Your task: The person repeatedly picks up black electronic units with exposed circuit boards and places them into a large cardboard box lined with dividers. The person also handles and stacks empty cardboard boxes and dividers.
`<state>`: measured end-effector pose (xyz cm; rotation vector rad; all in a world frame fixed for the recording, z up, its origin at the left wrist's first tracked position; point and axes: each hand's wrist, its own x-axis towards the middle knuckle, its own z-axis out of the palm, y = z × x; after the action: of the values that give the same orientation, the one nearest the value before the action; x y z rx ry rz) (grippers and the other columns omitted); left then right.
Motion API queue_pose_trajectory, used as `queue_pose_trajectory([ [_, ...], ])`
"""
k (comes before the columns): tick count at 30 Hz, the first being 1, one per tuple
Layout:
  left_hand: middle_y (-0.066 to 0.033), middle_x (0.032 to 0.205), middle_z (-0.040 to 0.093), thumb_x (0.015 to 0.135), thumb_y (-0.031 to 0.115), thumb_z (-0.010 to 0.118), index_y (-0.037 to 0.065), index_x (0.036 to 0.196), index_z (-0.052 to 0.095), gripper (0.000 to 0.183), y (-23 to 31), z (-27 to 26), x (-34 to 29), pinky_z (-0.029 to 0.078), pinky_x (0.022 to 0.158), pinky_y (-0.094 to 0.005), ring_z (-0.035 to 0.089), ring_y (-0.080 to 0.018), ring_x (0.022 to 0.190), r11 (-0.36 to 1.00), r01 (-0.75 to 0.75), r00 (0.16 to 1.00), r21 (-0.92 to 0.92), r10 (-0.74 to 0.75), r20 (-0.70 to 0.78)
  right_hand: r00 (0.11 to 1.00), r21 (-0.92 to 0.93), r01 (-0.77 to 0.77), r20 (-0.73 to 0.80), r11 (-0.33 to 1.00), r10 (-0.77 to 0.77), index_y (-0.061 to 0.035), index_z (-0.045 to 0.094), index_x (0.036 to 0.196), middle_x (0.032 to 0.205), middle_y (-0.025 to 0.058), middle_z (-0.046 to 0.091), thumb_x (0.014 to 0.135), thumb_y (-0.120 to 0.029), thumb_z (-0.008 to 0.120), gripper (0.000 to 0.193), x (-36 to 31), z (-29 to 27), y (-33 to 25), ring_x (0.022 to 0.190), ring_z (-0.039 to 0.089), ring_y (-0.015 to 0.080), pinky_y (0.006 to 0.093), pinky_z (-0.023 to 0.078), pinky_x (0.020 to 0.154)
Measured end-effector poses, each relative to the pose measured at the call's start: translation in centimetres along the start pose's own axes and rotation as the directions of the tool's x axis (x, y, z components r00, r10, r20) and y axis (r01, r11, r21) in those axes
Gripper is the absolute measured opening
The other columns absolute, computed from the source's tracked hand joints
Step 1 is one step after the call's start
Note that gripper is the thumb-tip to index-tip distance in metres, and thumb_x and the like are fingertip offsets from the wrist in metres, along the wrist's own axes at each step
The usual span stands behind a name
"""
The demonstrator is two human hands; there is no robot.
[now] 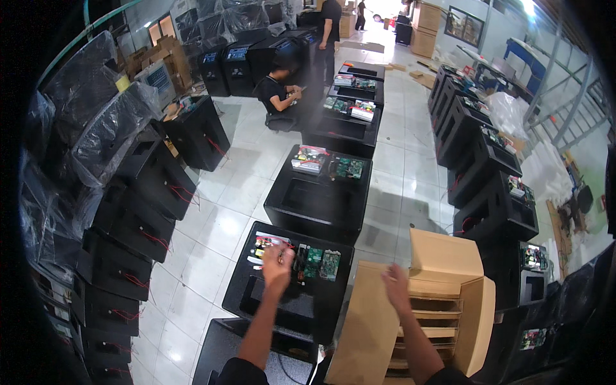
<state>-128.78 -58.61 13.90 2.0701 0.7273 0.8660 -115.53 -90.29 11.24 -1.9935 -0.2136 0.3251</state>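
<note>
My left hand (277, 266) is over a power supply board (262, 246) with red wires, on top of a black speaker cabinet (256, 311). Its fingers are bent and blurred, so whether they grip anything is unclear. Just right of that hand lie green circuit boards (321, 264), side by side on the same cabinet. My right hand (396, 285) hovers by the flap of an open cardboard box (436, 256), fingers stretched out and blurred, with nothing seen in them. Cardboard dividers (436, 314) form slots inside the box.
More black cabinets (317, 208) with boards on top run ahead in a row. Other cabinets line the left (128, 224) and right (487, 205). A person (277, 96) squats at the row's far left; another person (330, 32) stands behind. Plastic-wrapped items (115, 122) stand at left.
</note>
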Motion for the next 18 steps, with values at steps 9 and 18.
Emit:
queue_pose_trajectory([
  [9, -0.0221, 0.131, 0.041, 0.079, 0.036, 0.067, 0.002, 0.125, 0.049, 0.060, 10.6, 11.2, -27.8, 0.034, 0.102, -0.0492, 0.040, -0.0403, 0.120, 0.900, -0.403, 0.703, 0.168, 0.186, 0.686, 0.949, -0.776, -0.291, -0.308, 0.560, 0.066, -0.0059, 0.034, 0.141, 0.143, 0.0230, 0.033, 0.078, -0.026, 0.069, 0.075, -7.1, -26.7, 17.5, 0.128, 0.034, 0.0415, 0.0503, 0.031, 0.106],
  [18, -0.0278, 0.142, 0.028, 0.082, 0.024, 0.065, -0.003, 0.136, 0.035, 0.068, 17.7, 16.1, -30.4, 0.024, 0.108, -0.0535, 0.029, -0.0475, 0.128, 0.865, -0.246, 0.793, 0.437, -0.079, 0.604, 0.960, -0.679, 0.131, -0.096, 0.722, -0.265, 0.0001, 0.048, 0.127, 0.140, 0.0277, 0.033, 0.078, -0.012, 0.067, 0.054, -9.0, -31.7, 20.2, 0.130, 0.031, 0.0433, 0.0473, 0.027, 0.109],
])
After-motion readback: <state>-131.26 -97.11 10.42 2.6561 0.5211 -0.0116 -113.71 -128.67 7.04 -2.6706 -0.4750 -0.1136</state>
